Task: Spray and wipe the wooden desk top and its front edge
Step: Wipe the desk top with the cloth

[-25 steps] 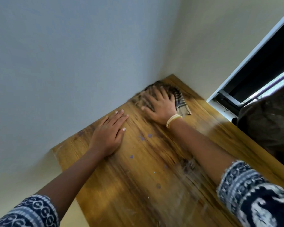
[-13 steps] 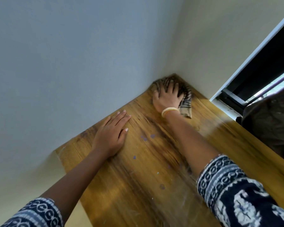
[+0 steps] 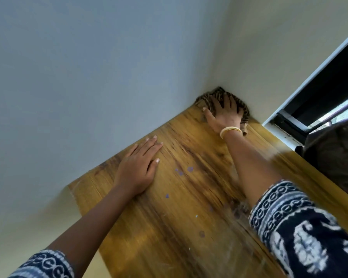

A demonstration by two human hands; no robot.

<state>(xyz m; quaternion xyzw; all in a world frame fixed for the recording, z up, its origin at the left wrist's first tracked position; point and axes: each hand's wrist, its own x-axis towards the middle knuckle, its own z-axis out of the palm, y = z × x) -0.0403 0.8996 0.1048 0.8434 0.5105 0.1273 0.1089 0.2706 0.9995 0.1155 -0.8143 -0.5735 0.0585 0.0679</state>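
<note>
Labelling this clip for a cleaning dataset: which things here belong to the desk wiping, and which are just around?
In the job:
- desk
- cloth, pressed into the far corner
- right hand, flat on the cloth
- left hand, flat on the desk

Just around:
- walls
- window frame
- bangle
- purple specks on the desk

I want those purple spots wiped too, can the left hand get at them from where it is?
Probably yes. The left hand rests flat on the desk top right beside the purple spots, with nothing between them. But the cloth is under the right hand in the corner.
</note>
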